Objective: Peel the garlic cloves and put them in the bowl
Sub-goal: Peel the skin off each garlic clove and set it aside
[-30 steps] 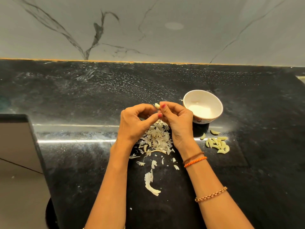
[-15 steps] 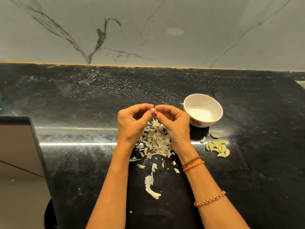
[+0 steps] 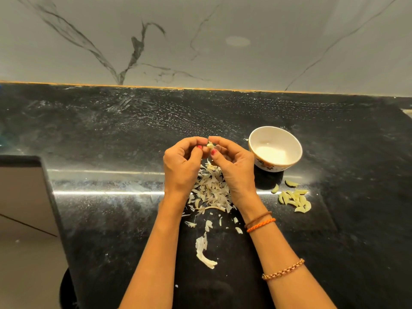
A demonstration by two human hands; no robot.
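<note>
The person is peeling: the left hand [image 3: 181, 161] and right hand [image 3: 234, 162] are both pinching one garlic clove [image 3: 209, 145] at their fingertips, above the skins [image 3: 210, 188] mid-counter. Next, probably stripping the remaining skin, then reaching toward the bowl [image 3: 275, 150] just right.

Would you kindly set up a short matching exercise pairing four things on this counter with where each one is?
Things:
1. bowl
2. peeled cloves
3. heap of skins
4. garlic clove

Places:
A. pinched between both hands' fingertips
B. counter, below the hands
C. far right, beside the right hand
D. counter, nearer than the bowl

Pairs: 1-C, 2-D, 3-B, 4-A
</note>
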